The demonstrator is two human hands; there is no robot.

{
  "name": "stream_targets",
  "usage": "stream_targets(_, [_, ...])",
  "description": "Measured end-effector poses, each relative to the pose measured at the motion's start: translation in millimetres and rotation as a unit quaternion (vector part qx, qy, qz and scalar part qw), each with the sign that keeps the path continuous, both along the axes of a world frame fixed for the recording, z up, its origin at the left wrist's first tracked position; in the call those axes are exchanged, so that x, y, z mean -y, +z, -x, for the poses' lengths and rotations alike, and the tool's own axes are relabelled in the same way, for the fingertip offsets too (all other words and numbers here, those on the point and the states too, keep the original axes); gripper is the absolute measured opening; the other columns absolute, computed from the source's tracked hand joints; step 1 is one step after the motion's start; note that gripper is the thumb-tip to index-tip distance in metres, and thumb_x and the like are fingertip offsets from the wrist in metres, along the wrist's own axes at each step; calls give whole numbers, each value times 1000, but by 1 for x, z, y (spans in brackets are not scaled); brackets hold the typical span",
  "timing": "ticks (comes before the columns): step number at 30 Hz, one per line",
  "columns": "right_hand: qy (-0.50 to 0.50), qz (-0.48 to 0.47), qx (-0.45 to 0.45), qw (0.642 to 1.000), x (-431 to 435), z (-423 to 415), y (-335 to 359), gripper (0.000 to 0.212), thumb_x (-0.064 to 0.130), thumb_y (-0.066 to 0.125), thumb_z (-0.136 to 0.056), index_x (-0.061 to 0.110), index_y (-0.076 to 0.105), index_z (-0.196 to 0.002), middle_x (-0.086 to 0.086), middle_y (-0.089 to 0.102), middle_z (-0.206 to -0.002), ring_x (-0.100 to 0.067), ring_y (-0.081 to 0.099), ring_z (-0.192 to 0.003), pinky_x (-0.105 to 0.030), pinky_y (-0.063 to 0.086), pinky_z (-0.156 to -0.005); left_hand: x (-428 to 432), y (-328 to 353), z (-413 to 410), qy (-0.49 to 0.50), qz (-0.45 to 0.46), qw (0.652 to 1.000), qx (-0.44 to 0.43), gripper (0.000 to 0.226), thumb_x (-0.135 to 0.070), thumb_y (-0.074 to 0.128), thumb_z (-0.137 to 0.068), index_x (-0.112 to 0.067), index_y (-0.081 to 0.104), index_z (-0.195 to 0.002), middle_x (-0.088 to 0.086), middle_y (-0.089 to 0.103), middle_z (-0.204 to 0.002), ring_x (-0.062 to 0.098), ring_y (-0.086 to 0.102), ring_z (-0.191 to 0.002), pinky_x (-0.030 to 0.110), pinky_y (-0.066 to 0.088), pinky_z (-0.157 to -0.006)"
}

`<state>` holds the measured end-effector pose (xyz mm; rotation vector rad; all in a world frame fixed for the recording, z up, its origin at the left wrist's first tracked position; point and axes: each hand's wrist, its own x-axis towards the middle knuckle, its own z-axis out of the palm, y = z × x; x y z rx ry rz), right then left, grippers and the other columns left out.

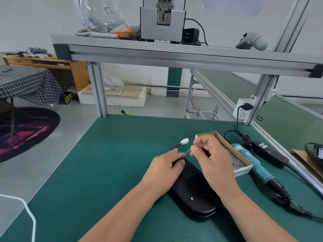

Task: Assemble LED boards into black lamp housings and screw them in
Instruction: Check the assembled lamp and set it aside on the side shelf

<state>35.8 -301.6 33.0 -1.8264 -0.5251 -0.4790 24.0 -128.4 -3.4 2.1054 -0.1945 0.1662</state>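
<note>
While the right hand (212, 155) pinches thin blue and dark wires (186, 153) between thumb and forefinger, its other fingers curled in, the left hand (164, 165) curls over the far end of the black lamp housing (194, 194) and grips it just where those wires come out; the housing lies flat on the green table (108, 163), domed side up, between the two forearms; a black cable runs out from under the left fingers and ends in a white plug (184, 141) just beyond the hands; behind the right hand sits an open cardboard box (244, 169) of small silver screws (235, 160); just right of it lies a teal electric screwdriver (260, 169), and beyond that a black power brick (271, 153) with its cords; overhead, a metal shelf (174, 53) carries a grey machine (162, 23) and a clear bag (101, 16).
</note>
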Motion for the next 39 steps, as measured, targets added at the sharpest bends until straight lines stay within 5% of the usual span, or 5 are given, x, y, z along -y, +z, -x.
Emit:
stream_targets(7, [-8, 3, -8, 1000, 4, -4, -3, 9, 36, 62, -95, 41, 62, -102, 10, 74, -97, -20, 72, -95, -39, 56, -87, 2, 0, 1, -4, -36, 999, 17, 24, -33, 49, -98, -44, 64, -113, -31, 50, -95, -35, 39, -107, 12, 38, -88])
stream_targets(10, [-17, 43, -7, 999, 8, -5, 1, 10, 35, 60, -97, 42, 61, -104, 14, 74, -98, -15, 72, -97, -37, 56, -87, 0, 2, 3, -2, -50, 997, 58, 10, -32, 52, -98, -26, 60, -100, -13, 57, -87, 3, 53, -91, 27, 43, -76])
stream_targets(15, [-64, 159, 62, 983, 12, -6, 3, 22, 17, 63, -102, 38, 63, -107, 22, 69, -104, -5, 66, -97, -35, 56, -81, -17, 4, 11, 7, -63, 998, 24, 62, -44, 58, -91, -31, 48, -151, -17, 57, -133, 4, 47, -124, 26, 43, -106])
stream_targets(26, [4, 504, 183, 844, -2, -10, 1, 34, 25, 70, -94, 34, 64, -126, 19, 65, -120, -20, 54, -115, -38, 39, -95, -37, 24, 12, 60, -245, 965, -65, 58, -63, 35, -83, -42, 68, -126, -15, 62, -102, 16, 63, -100, 33, 53, -85])
stream_targets(39, [65, 332, -31, 940, 13, -20, -3, 31, 19, 77, -93, 31, 74, -122, 24, 62, -112, 3, 55, -112, -20, 40, -96, -51, 33, 12, -42, -115, 983, -137, 46, -56, 67, -77, -12, 70, -89, 11, 59, -78, 14, 46, -63, 34, 42, -64])
